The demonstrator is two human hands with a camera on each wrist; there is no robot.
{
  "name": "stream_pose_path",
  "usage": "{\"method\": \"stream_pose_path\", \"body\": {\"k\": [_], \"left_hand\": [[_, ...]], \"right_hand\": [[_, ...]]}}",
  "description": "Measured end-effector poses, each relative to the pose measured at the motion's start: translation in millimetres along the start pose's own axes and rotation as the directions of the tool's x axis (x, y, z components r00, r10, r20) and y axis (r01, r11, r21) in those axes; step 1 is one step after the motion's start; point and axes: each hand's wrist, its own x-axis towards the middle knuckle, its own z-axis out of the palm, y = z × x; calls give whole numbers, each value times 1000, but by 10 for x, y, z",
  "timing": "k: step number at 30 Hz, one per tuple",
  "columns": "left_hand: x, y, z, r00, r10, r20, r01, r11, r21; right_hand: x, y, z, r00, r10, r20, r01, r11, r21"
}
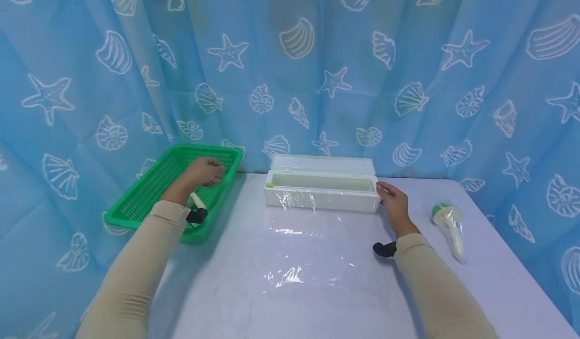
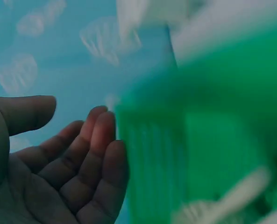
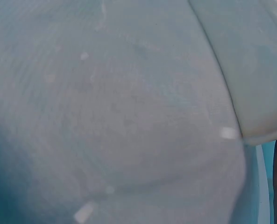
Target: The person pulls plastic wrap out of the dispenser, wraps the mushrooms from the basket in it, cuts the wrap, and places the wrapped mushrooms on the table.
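Neither hand grips anything: the left hand (image 1: 205, 172) hovers loose-fingered over the green basket (image 1: 136, 203), while the right hand (image 1: 393, 201) touches the right end of the white dispenser box (image 1: 321, 194) mid-table, which looks light, rigid, best held by its ends.

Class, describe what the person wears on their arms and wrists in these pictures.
Both arms wear long, snug beige sleeves reaching the wrists. The left hand and right hand are bare, with no gloves or rings visible. A small black camera is strapped under the right wrist, and another black one under the left.
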Motion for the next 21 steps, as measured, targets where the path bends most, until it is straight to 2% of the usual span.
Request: {"method": "stream_pose_path", "body": {"k": [3, 6, 9, 12, 14, 16, 17, 19, 20, 21], "left_hand": [[120, -161, -173, 995, -90, 43, 89, 996, 27], [215, -341, -246, 983, -176, 46, 174, 984, 34], [265, -478, -245, 966, -251, 57, 248, 967, 55], [300, -555, -203, 959, -283, 28, 278, 953, 119], [294, -562, -174, 962, -272, -14, 268, 938, 221], [273, -566, -148, 975, -211, -71, 223, 916, 334], [254, -571, -134, 980, -176, -89, 197, 897, 395], [214, -597, -114, 988, -114, -104, 152, 843, 516], [197, -619, -107, 992, -86, -93, 124, 813, 568], [180, -643, -101, 994, -77, -74, 106, 795, 598]], "right_hand": [[-6, 52, -55, 1000, 10, -7, -10, 1000, 7], [-2, 87, -84, 1000, 15, -20, -15, 1000, 27], [-6, 100, -87, 999, 19, -36, -17, 999, 44], [-16, 102, -92, 999, 16, -33, -14, 999, 40], [-29, 92, -92, 1000, 17, -23, -16, 999, 35], [-38, 73, -86, 1000, 15, -9, -15, 1000, 27], [-43, 59, -81, 1000, 17, -2, -17, 1000, 22], [-46, 26, -72, 1000, 11, 16, -11, 1000, 8], [-42, 9, -68, 1000, 5, 24, -5, 1000, -4], [-36, -7, -66, 999, -1, 38, 2, 1000, -17]]}}
